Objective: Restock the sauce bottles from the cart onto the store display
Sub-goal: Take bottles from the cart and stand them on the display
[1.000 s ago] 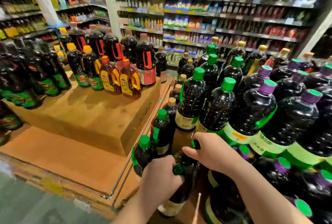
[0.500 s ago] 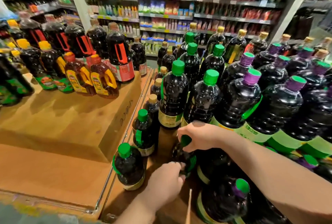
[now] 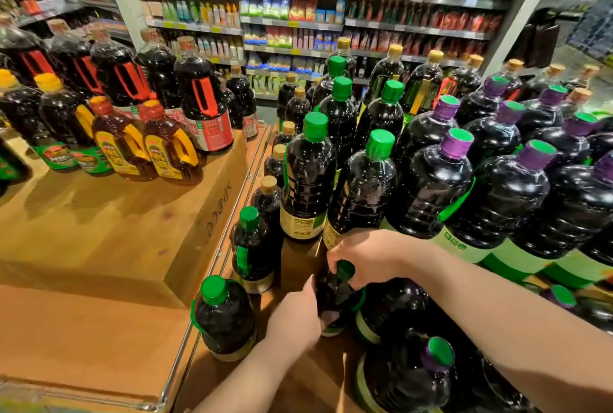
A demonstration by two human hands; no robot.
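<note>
Gripping small dark sauce bottle (image 3: 335, 300) with green cap: right hand (image 3: 368, 255) curled around neck, left hand (image 3: 295, 319) wrapped around glossy body.

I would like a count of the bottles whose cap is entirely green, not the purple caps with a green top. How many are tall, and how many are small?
tall bottles: 5
small bottles: 3, counting the held bottle, which the right hand grips at the cap and the left hand holds at the body
total: 8
</note>
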